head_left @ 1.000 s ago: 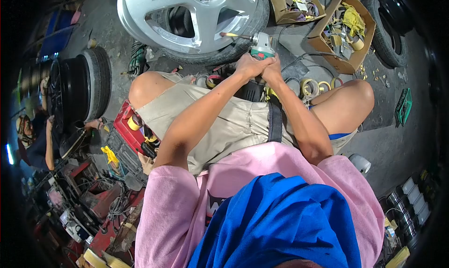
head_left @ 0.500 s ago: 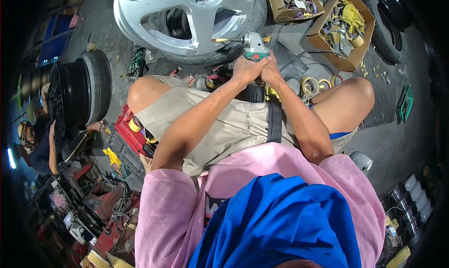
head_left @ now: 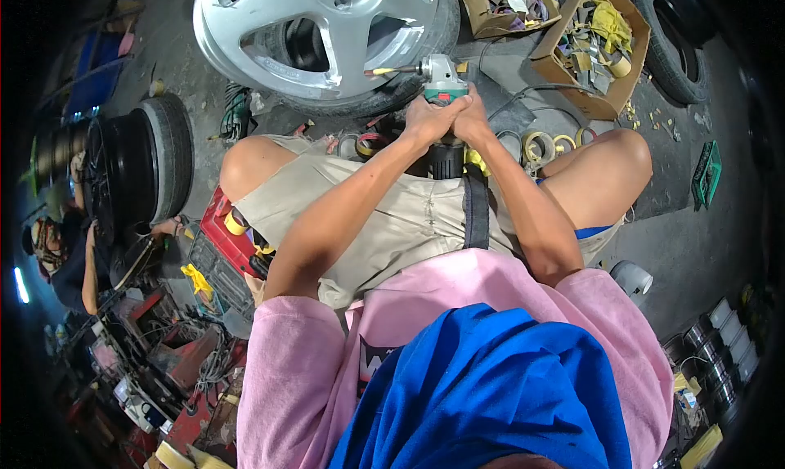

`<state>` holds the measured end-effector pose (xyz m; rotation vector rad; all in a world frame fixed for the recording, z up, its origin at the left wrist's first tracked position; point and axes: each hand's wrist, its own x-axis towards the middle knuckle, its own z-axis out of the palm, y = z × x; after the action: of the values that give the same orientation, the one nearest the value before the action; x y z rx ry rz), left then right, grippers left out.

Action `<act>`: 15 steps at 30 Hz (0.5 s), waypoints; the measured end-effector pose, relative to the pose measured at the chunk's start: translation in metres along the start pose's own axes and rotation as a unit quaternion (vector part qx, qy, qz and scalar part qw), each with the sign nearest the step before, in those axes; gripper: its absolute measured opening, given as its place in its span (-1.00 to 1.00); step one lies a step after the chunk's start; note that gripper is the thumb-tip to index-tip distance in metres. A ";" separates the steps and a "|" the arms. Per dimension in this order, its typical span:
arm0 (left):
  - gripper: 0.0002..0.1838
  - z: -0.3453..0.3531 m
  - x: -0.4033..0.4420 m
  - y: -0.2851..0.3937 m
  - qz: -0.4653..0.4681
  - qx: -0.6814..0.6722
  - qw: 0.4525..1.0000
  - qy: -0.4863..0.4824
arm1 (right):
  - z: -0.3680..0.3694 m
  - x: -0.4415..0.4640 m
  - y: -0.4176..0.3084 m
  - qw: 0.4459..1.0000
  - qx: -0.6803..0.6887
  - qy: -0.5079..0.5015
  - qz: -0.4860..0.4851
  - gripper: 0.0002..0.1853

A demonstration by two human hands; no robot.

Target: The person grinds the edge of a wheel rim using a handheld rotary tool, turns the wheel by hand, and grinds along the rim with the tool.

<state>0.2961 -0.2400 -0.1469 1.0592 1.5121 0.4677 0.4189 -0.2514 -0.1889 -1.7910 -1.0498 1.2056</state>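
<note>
Both of my hands are wrapped round a green and silver angle grinder [head_left: 444, 91] between my knees. My left hand [head_left: 427, 122] grips the body from the left, and my right hand [head_left: 472, 117] closes on it from the right, with the fingers meeting. From the grinder's head a thin shaft with a yellowish tip [head_left: 379, 71] points left, over the lower edge of a silver alloy wheel rim [head_left: 347, 52]. I cannot tell whether the tip touches the metal. The rim rests on a black tire [head_left: 446, 27]. The grinder's dark rear end [head_left: 446, 161] shows below my hands.
Cardboard boxes [head_left: 603, 105] of sanding scraps stand ahead on the right, beside another tire [head_left: 685, 76]. Tape rolls [head_left: 537, 148] lie by my right leg. A red toolbox [head_left: 219, 215] sits by my left knee. At far left, a person [head_left: 69, 256] handles a black wheel [head_left: 123, 162].
The view has shifted slightly, so the rim and boxes appear a little higher and further left. Both hands keep their hold on the grinder.
</note>
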 end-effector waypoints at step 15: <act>-0.26 0.012 0.040 0.002 -0.016 -0.015 0.996 -0.087 | -0.009 0.022 0.016 0.996 -0.037 0.078 0.002 0.03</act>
<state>0.3112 -0.2088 -0.1709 1.0231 1.3632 0.3652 0.4363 -0.2387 -0.2081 -1.9118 -1.0137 1.0228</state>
